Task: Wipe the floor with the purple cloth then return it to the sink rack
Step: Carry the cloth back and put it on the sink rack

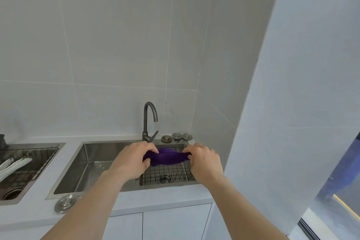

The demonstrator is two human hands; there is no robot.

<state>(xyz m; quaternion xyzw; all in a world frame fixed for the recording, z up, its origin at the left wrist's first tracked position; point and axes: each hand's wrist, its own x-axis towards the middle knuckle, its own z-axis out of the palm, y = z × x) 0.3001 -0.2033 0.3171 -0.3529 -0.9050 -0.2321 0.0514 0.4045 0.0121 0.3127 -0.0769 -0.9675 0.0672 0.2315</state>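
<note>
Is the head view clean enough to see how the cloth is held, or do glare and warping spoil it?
Head view: soft even light, no harsh glare; purple cloth sharp between left hand and right hand; wide-angle bend tilts the right wall; edges slightly soft.

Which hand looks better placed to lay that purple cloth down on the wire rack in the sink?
Probably the right hand: it sits over the wire rack, while the left hand is at its inner edge. Both have a grip on the purple cloth, so either could do it.
</note>
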